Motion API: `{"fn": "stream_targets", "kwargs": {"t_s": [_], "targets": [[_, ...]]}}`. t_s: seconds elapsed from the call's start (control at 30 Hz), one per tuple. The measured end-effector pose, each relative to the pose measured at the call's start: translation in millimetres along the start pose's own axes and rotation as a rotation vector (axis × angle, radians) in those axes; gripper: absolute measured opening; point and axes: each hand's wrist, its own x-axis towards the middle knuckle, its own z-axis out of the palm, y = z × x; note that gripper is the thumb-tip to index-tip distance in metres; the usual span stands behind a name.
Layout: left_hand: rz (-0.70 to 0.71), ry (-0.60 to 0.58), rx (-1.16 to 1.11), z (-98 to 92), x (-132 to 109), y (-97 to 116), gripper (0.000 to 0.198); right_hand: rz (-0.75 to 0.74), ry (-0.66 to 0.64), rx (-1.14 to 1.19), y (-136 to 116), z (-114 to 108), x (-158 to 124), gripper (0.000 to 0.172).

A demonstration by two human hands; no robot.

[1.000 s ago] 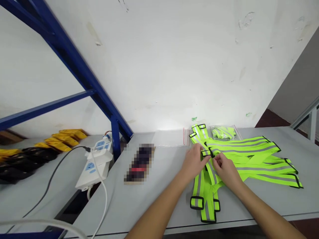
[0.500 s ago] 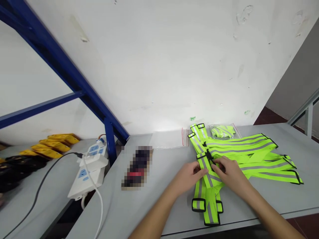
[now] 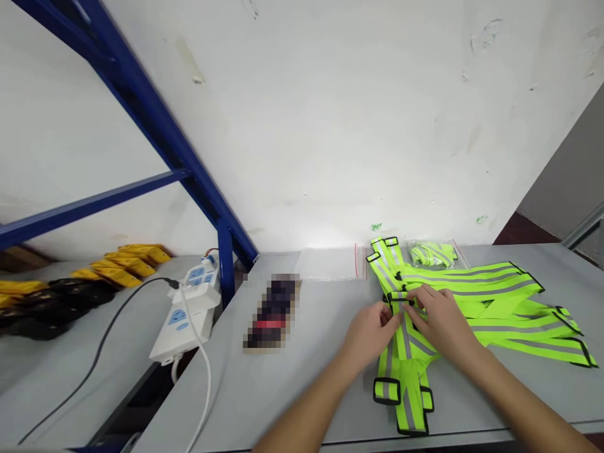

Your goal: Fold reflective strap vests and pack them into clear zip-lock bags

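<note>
A neon-green reflective strap vest (image 3: 476,302) with grey stripes and black edging lies spread on the grey table (image 3: 292,384). My left hand (image 3: 370,332) pinches a strap end at the vest's left side, fingers closed on it. My right hand (image 3: 441,321) rests on the straps beside it, its fingertips gripping the same black-edged strap end. The two hands meet near a black buckle at the vest's centre. More straps hang toward the table's front edge.
A clear bag holding a folded green vest (image 3: 433,253) lies by the wall. A blurred dark object (image 3: 272,311) sits left of my hands. A white power strip (image 3: 189,308) with cables, yellow and black items (image 3: 70,283) and a blue rack frame (image 3: 198,189) stand at left.
Both hands have shifted slightly along the strap, staying closed on it near the buckle. The camera view has drifted a little.
</note>
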Motion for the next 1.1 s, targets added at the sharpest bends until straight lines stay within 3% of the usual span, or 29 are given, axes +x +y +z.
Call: {"fn": "stream_targets", "kwargs": {"t_s": [0.3,0.37,0.47,0.6,0.8,0.97,1.1], "targets": [[0.038,0.074,0.135,5.1,-3.6,0.8,0.02,-0.022,-0.222,0.147,4.8,-2.5,41.1,0.012],[0.108,0.11,0.189,6.8,-5.1,1.2,0.017,0.006,-0.256,0.169,10.0,-1.9,55.2,0.01],[0.298,0.176,0.275,8.5,-7.7,2.4,0.02,0.048,-0.284,0.181,16.9,3.8,82.3,0.02],[0.505,0.252,0.44,10.7,-9.3,2.5,0.029,0.133,-0.256,0.139,19.4,23.4,117.1,0.027],[0.55,0.149,0.418,9.5,-10.5,-0.8,0.037,0.148,-0.245,0.153,17.5,46.9,141.9,0.038],[0.496,0.074,0.333,2.4,-13.2,0.2,0.042,0.075,-0.176,0.345,19.8,27.0,138.9,0.034],[0.48,0.044,0.289,-0.4,-11.0,-0.3,0.044,-0.005,-0.023,0.449,17.9,-1.7,118.1,0.03]]}}
